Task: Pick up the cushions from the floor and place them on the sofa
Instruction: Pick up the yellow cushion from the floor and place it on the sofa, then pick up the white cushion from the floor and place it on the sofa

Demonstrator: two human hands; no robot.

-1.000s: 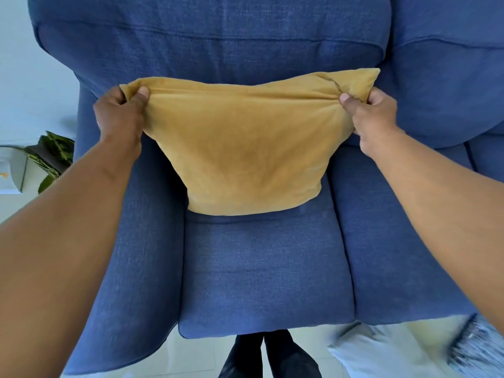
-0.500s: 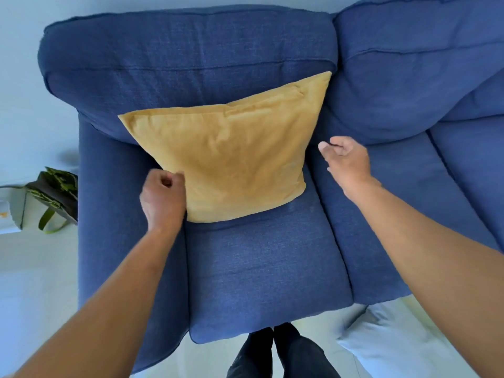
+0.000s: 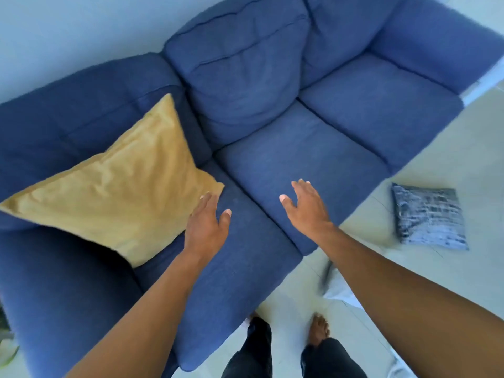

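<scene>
Pale plain wall [image 3: 68, 31] beyond the hands, daylight falling evenly on it. Light tiled floor [image 3: 450, 148] right of the hands and under them, thin grout lines showing. Bit of green foliage [image 3: 6, 353] at the lower left edge, blurred. View slightly motion-smeared.

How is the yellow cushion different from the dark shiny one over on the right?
The yellow cushion is on the blue sofa, propped against its backrest; the dark silvery cushion lies flat on the floor. The yellow cushion is plain and matte, while the dark silvery cushion has a glossy, crinkled sheen. The yellow cushion looks larger in this view, though it is also nearer the camera. Both are square, and neither is being held.
</scene>
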